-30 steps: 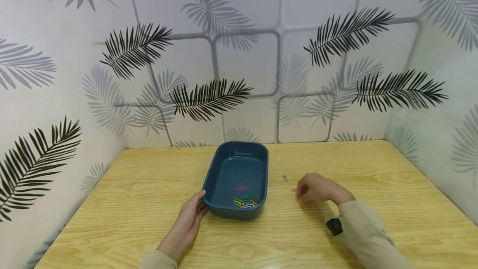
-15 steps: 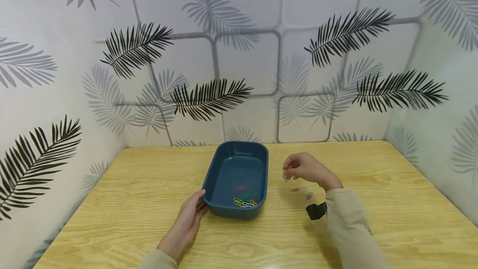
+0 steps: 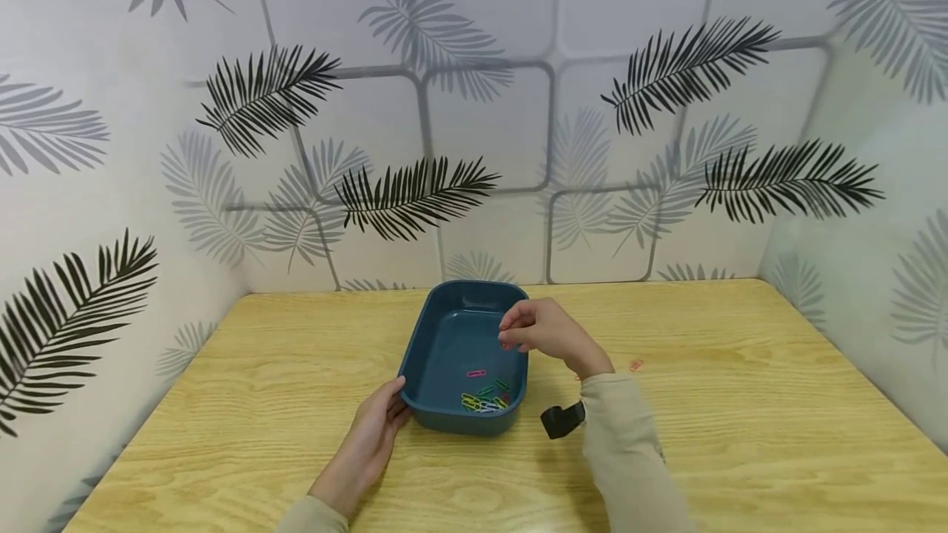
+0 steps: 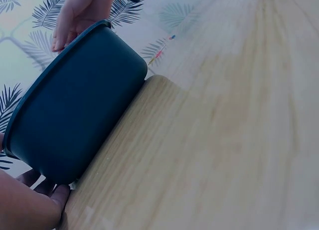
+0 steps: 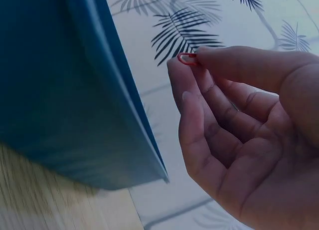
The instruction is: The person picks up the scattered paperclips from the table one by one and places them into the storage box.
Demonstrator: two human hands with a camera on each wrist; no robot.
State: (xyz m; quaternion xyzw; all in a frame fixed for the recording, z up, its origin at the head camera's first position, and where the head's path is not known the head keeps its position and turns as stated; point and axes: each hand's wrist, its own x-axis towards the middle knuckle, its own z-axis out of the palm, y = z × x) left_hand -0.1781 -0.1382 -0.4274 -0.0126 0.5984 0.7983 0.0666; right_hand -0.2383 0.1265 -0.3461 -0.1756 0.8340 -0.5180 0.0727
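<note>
The left sleeve (image 3: 314, 516) and right sleeve (image 3: 628, 451) are pale beige fabric. A small, blocky black device (image 3: 560, 421) juts from the right cuff (image 3: 598, 386); a greyish patch (image 3: 660, 449) shows on that sleeve's outer edge.

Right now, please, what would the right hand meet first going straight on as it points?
Probably the left rim of the dark-blue oblong plastic tray, though the right hand may pass above; depth is unclear.

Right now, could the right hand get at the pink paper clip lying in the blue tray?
Probably yes: the right hand is raised by the right side of the open blue tray, and nothing appears to cover the pink paper clip. It already pinches a red clip, though, which may need dropping first.
</note>
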